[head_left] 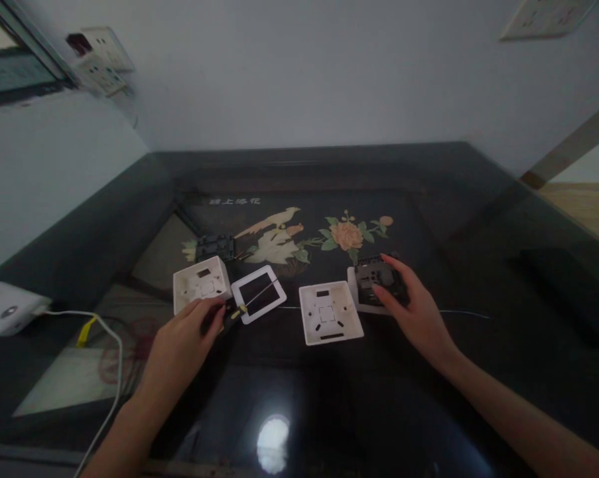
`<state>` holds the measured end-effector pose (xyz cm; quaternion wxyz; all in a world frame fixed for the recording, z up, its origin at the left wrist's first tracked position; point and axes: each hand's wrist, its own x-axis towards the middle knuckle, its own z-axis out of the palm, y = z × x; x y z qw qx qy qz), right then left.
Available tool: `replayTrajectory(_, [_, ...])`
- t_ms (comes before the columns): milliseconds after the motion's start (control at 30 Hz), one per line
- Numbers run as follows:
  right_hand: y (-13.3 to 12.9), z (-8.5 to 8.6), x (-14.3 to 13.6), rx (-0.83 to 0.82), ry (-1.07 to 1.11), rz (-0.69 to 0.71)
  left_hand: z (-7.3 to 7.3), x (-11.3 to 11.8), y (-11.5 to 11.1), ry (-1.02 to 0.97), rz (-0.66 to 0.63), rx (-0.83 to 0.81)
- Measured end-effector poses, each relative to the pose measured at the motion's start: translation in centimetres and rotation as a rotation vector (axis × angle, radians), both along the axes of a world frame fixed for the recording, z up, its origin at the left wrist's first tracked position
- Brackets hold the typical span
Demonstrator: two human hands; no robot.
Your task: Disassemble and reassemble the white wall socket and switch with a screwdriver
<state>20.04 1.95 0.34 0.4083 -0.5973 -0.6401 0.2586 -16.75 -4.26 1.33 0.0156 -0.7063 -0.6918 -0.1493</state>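
My left hand (187, 338) is closed around a screwdriver (238, 312) with a dark and yellow handle. Its thin shaft points up and right over a white square frame (244, 316) lying on the table. Just beyond that hand is a white wall-socket back box (194, 282), its open side up. My right hand (411, 299) grips a black socket module (379, 277) by its edges, thumb on top. Partly under the module is a white piece (352, 282), mostly hidden. Left of it lies a second white back box (329, 313), open side up.
Behind the left box lies another black module (215, 247). A white device (10, 309) with a white cable (119, 362) is at the far left. The dark glossy table (299, 378) meets walls at the back and left, with wall sockets (542, 18) above.
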Motion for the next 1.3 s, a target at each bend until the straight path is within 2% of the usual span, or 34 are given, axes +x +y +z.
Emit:
replayTrajectory(100, [1.0,0.0,-0.7,0.039,-0.011,0.011,0.2,0.1,0.0,0.058,0.018,0.019])
replayTrajectory(200, [1.9,-0.2,-1.5,0.071,-0.001,0.013,0.7,1.0,-0.2,0.051,-0.041,0.163])
replayTrajectory(233, [2.2,-0.3,-1.8,0.081,0.007,0.013,0.9,1.6,-0.3,0.032,-0.104,0.226])
replayTrajectory(300, [2.8,-0.5,-2.5,0.099,0.028,0.014,1.3,3.3,-0.5,-0.017,-0.316,0.326])
replayTrajectory(433, [4.3,-1.0,-4.7,0.137,0.073,0.036,1.6,7.7,-0.6,-0.069,-0.805,0.288])
replayTrajectory(467, [4.8,-1.1,-5.3,0.145,0.083,0.049,1.5,8.7,-0.5,-0.087,-0.879,0.274])
replayTrajectory(533, [5.9,-1.2,-6.7,0.161,0.096,0.082,1.0,10.1,-0.1,-0.08,-0.937,0.23])
replayTrajectory(633, [7.8,-1.3,-8.8,0.182,0.106,0.147,0.1,11.0,0.6,-0.06,-0.925,0.171])
replayTrajectory(733, [9.7,-1.3,-11.0,0.195,0.114,0.216,-0.5,10.6,1.0,-0.083,-0.896,0.108])
replayTrajectory(1000, [13.7,-0.7,-16.0,0.192,0.071,0.363,0.2,9.2,1.3,-0.085,-0.78,0.025])
replayTrajectory(1300, [17.3,-1.1,-18.2,0.085,-0.103,0.403,0.0,8.9,2.2,0.005,-0.628,-0.016])
